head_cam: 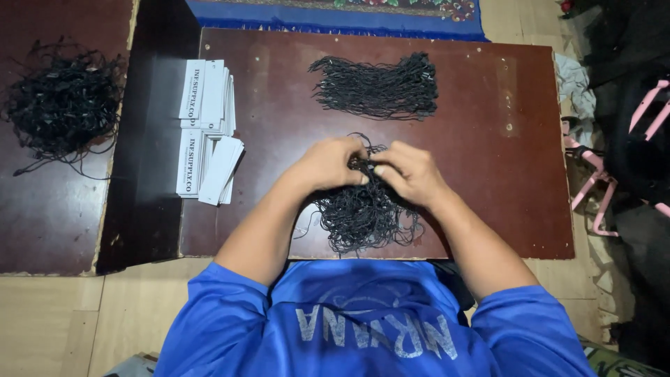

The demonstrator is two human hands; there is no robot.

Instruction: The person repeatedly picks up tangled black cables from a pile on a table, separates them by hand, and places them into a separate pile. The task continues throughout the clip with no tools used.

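Both hands, left hand (pixel 328 164) and right hand (pixel 408 171), pinch black cords from the near pile (pixel 363 213) at the desk's (pixel 488 139) front edge. A second, tidier bundle (pixel 377 87) lies beyond; a third tangle (pixel 63 101) sits far left. Two stacks of white tags (pixel 208 132) lie between.

Three bundles of black strings (pixel 375 87), two stacks of white tags (pixel 207 132), two boards (pixel 502 146).
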